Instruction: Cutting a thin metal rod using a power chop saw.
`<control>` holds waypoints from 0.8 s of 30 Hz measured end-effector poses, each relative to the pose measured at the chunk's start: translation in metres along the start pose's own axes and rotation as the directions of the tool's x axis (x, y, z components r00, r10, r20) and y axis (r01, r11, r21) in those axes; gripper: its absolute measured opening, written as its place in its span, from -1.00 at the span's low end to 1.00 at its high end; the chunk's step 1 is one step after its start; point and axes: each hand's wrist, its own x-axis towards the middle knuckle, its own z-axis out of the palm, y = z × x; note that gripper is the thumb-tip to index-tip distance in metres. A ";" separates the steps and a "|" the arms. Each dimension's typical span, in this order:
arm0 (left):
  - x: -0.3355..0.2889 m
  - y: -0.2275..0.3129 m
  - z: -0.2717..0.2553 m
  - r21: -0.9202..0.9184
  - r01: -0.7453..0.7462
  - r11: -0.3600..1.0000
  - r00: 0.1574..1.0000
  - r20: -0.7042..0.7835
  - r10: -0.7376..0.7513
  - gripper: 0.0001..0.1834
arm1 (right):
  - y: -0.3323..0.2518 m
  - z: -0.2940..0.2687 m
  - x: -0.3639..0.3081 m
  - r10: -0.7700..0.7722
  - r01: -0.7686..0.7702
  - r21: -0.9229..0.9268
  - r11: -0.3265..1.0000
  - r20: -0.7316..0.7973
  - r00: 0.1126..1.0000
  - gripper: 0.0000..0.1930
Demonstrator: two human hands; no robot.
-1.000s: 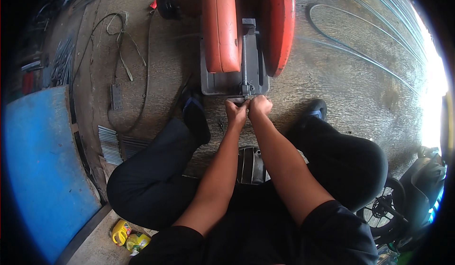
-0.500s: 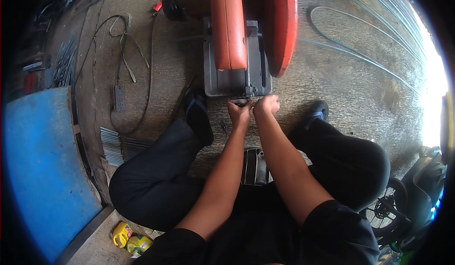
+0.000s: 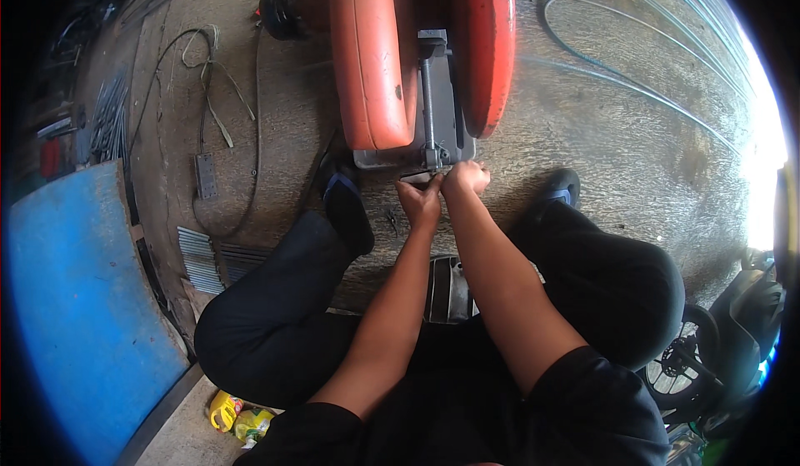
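A cut-off saw (image 3: 372, 66) stands on the floor (image 3: 617, 149) straight ahead. At the near edge of its base (image 3: 375, 159), the left hand (image 3: 421, 202), holding a flat piece (image 3: 414, 178), is just beside the right hand (image 3: 466, 179). Left foot (image 3: 345, 209) and right foot (image 3: 562, 189) flank them. Leftward lie a power strip (image 3: 206, 176), nearer short rods (image 3: 200, 259), and farther left a panel (image 3: 92, 299). Long rods (image 3: 646, 92) stretch along the right; a wheel (image 3: 680, 361) sits lower right.

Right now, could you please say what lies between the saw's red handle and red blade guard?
The head view shows a threaded clamp screw over the grey base between the handle and blade guard.
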 end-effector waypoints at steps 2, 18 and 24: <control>-0.002 0.003 0.000 0.077 -0.013 0.997 1.000 -0.003 0.013 -0.44 | -0.001 -0.001 -0.001 0.007 -0.007 0.008 1.000 0.003 1.000 -0.55; -0.001 0.014 0.000 0.089 0.073 0.993 0.993 -0.101 -0.064 -0.37 | -0.003 -0.002 -0.003 0.022 -0.026 0.098 0.995 0.046 0.999 -0.56; 0.048 0.134 -0.056 0.832 -0.020 0.555 0.826 0.326 -0.460 -0.67 | -0.007 -0.019 -0.013 0.067 -0.106 0.251 0.962 0.159 0.985 -0.56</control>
